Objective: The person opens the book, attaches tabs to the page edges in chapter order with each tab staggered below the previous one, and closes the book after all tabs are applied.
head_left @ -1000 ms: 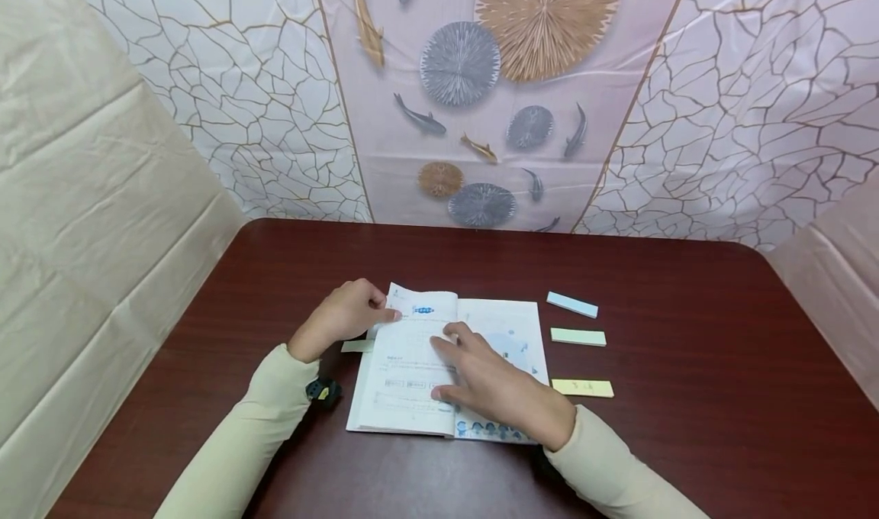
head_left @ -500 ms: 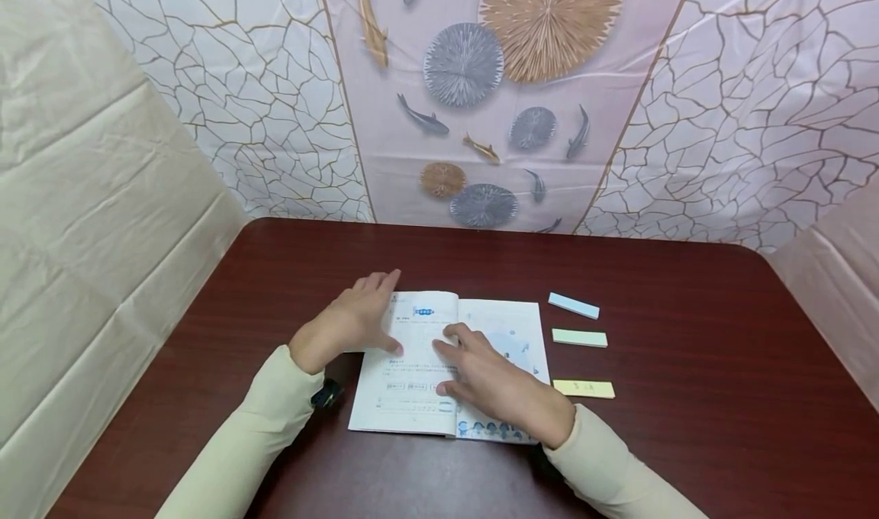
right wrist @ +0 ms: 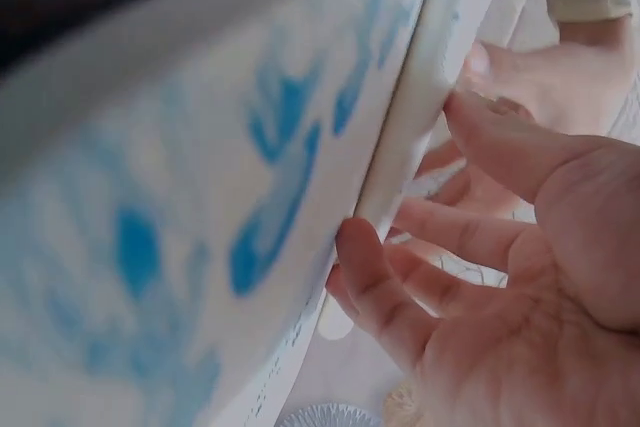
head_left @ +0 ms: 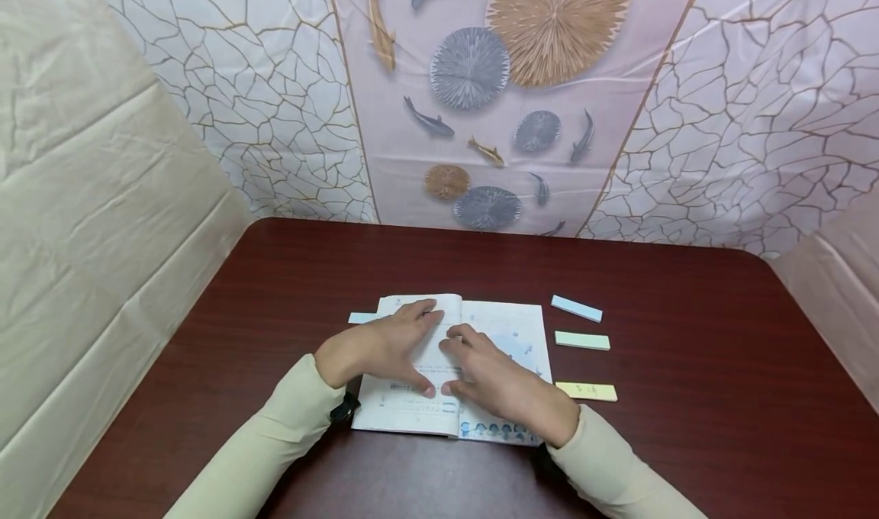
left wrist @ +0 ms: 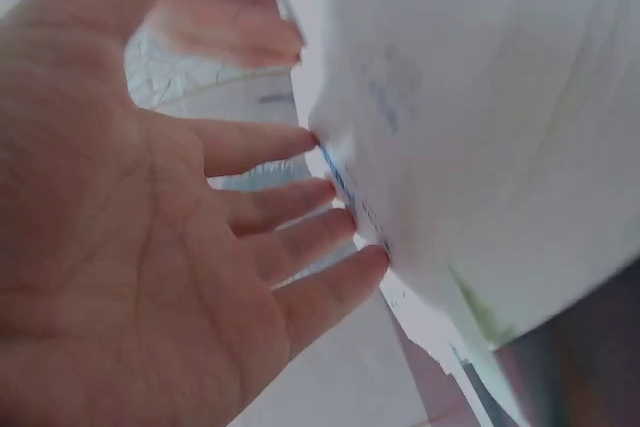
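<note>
An open book (head_left: pixel 508 313) with blue print lies on the table, spine running away from the person. My left hand (head_left: pixel 387 347) spreads over the left page, fingers extended, fingertips near the spine. In the left wrist view its fingertips touch the white page (left wrist: pixel 450 97). My right hand (head_left: pixel 508 385) lies across the right page, its fingertips touching the book by the spine; in the right wrist view they press along the fold. A pale blue sticky tab (head_left: pixel 362 317) juts from the book's upper left edge. Much of the left page is hidden under the left hand.
To the book's right lie three narrow sticky-note pads: blue (head_left: pixel 577 307), green (head_left: pixel 582 340) and yellow (head_left: pixel 587 391) with handwriting. The dark red table (head_left: pixel 721 351) ends at a patterned cloth backdrop (head_left: pixel 474 145).
The left hand released the page's upper left corner, and the page settled flat. That hand then moved right across it towards the spine, exposing the blue tab. The right hand stayed nearly still.
</note>
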The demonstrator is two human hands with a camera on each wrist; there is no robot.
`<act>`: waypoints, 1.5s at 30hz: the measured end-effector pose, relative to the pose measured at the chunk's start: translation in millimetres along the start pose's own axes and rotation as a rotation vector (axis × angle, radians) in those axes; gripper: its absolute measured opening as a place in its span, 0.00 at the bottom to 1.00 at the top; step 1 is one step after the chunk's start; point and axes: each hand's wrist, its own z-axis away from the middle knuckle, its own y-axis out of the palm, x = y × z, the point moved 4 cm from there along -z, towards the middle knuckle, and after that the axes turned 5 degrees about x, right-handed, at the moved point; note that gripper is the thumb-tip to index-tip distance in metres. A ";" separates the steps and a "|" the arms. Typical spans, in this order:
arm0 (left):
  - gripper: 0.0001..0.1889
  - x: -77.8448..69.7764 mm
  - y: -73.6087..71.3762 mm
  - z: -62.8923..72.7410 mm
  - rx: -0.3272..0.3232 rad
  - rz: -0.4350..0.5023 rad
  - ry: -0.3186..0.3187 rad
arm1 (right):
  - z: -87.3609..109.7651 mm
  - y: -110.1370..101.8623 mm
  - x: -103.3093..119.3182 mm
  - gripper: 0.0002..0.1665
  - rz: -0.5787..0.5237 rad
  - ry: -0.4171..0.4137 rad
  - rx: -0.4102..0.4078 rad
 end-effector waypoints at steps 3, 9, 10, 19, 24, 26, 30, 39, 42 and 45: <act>0.62 -2.2 3.6 -2.6 0.012 0.002 -0.032 | 0.3 -3.5 -2.6 0.31 -0.013 0.000 0.046; 0.64 -1.5 7.3 -6.8 0.018 0.025 -0.054 | 1.9 -14.4 -8.8 0.36 -0.026 -0.004 0.122; 0.65 -1.4 7.7 -7.4 0.018 0.028 -0.055 | 2.1 -17.5 -10.4 0.37 -0.024 0.006 0.116; 0.66 -2.1 8.3 -9.0 0.012 0.049 -0.068 | 4.2 -52.2 -58.6 0.46 0.057 0.201 0.052; 0.67 -3.1 8.0 -11.2 0.012 0.045 -0.067 | 7.2 -56.9 -90.7 0.56 0.101 0.295 0.115; 0.67 -3.6 7.5 -11.7 0.014 0.042 -0.065 | 6.7 -57.3 -97.5 0.59 0.106 0.308 0.126; 0.66 -3.9 6.7 -12.3 0.018 0.046 -0.062 | 4.1 -57.8 -102.3 0.61 0.134 0.309 0.117; 0.65 -3.0 8.6 -9.0 0.034 0.072 -0.074 | 4.6 -56.6 -89.0 0.55 0.224 0.312 0.083; 0.64 -2.7 9.5 -7.5 0.035 0.080 -0.068 | 4.5 -55.4 -89.1 0.58 0.215 0.324 0.088; 0.65 -2.0 10.7 -7.3 0.041 0.079 -0.072 | 4.4 -53.4 -92.3 0.61 0.183 0.328 0.090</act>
